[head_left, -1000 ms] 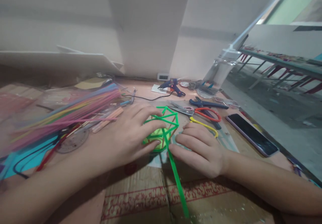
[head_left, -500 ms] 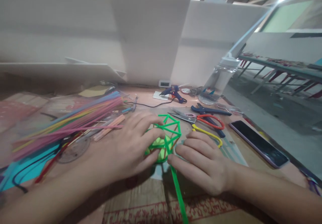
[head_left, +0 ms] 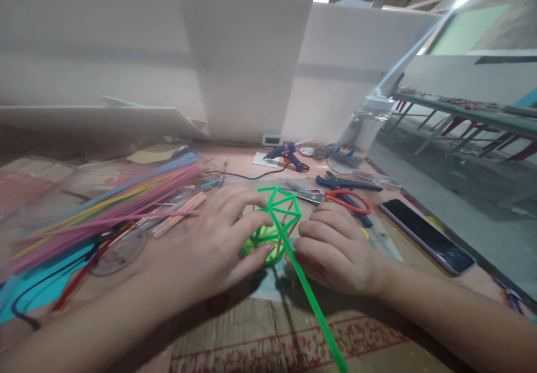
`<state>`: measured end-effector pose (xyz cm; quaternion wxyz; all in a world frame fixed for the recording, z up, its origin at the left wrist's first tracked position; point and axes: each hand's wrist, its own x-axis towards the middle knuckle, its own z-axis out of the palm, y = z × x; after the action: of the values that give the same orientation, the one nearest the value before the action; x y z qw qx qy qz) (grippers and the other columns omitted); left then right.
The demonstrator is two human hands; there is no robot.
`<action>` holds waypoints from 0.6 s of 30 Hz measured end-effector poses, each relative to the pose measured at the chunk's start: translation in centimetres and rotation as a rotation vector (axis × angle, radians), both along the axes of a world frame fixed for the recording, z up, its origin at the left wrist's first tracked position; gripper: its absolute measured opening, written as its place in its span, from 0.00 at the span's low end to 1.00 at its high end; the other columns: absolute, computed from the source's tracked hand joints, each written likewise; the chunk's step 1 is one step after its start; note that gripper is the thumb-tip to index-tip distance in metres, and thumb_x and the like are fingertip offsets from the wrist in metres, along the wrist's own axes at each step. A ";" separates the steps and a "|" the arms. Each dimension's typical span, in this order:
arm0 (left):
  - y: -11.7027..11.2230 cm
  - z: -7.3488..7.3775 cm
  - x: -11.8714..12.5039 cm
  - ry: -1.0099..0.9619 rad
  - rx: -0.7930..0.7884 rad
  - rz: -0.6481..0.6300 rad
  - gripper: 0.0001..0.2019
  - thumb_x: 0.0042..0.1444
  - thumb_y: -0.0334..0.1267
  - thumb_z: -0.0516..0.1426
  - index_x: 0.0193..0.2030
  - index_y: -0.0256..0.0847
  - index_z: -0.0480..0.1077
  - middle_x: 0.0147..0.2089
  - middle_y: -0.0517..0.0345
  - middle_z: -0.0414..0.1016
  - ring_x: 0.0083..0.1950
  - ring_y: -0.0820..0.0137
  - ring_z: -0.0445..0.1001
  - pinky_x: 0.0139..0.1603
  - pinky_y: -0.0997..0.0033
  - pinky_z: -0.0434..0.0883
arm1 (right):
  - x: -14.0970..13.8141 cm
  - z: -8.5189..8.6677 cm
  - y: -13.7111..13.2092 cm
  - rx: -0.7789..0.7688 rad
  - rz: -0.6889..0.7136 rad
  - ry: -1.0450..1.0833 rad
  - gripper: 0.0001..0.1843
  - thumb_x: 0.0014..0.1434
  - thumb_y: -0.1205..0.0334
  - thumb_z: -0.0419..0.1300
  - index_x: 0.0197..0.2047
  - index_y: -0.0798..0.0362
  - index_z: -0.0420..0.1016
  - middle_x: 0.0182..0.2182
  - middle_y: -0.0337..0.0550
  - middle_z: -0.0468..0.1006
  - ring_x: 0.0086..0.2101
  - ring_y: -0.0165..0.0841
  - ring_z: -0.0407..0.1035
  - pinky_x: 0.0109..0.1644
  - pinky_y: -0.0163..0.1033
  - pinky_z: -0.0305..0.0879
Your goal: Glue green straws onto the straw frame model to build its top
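A small cage-like frame of green pipe cleaners (head_left: 285,198) with several brown uprights and a yellow-green base stands in front of me. My left hand (head_left: 229,230) is closed on its left side, fingers over the top and thumb low on the near side. From the frame's top a long loose green pipe cleaner (head_left: 316,306) slants down towards me and to the right. Curled at the frame's right side, my right hand (head_left: 335,244) has its fingertips against this strip near the frame; the fingertips are partly hidden.
Colourful pipe cleaners (head_left: 126,199) lie in a bundle at the left. Behind the frame are a glue gun (head_left: 287,154), red-handled scissors (head_left: 348,198) and dark blue pliers (head_left: 348,183). A clear bottle (head_left: 356,138) stands back right, and a phone (head_left: 425,236) lies at the right.
The loose strip's near end has swung right, and its upper part now crosses the frame's front. My right hand has curled tighter and moved slightly up. My left hand stays on the frame.
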<state>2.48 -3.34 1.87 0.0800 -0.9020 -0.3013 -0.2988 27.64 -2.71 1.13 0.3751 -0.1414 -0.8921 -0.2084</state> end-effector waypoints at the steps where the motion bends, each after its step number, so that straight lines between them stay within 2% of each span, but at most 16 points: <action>1: 0.0 0.0 0.1 0.005 0.012 -0.001 0.09 0.66 0.38 0.58 0.52 0.42 0.68 0.60 0.45 0.68 0.63 0.51 0.65 0.64 0.44 0.65 | -0.1 0.0 -0.1 0.002 0.004 -0.006 0.02 0.64 0.67 0.59 0.41 0.54 0.73 0.32 0.44 0.80 0.35 0.37 0.70 0.45 0.46 0.71; 9: -0.3 -0.1 0.6 0.026 0.040 0.013 0.15 0.68 0.38 0.56 0.59 0.42 0.68 0.56 0.48 0.74 0.60 0.55 0.68 0.63 0.49 0.66 | -0.2 -0.1 -0.7 -0.042 0.032 -0.022 0.06 0.63 0.69 0.61 0.45 0.56 0.73 0.33 0.45 0.81 0.37 0.38 0.71 0.47 0.46 0.70; 14: -0.2 -0.4 0.7 0.026 0.052 0.030 0.14 0.67 0.37 0.56 0.58 0.42 0.70 0.56 0.47 0.73 0.59 0.53 0.68 0.61 0.48 0.67 | -0.4 -0.4 -0.7 -0.098 -0.008 0.005 0.05 0.64 0.66 0.61 0.44 0.55 0.72 0.34 0.45 0.81 0.37 0.37 0.71 0.47 0.46 0.69; 18: 0.0 -0.5 0.7 -0.012 0.051 0.013 0.13 0.68 0.36 0.56 0.57 0.41 0.69 0.56 0.46 0.71 0.58 0.54 0.68 0.61 0.47 0.67 | -0.3 -0.5 -0.5 -0.109 0.003 0.000 0.05 0.66 0.69 0.57 0.43 0.57 0.73 0.34 0.47 0.81 0.37 0.37 0.70 0.48 0.46 0.68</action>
<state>3.18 -3.33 1.33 0.1033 -0.8957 -0.3000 -0.3114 27.29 -3.24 0.59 0.3674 -0.1602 -0.9023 -0.1590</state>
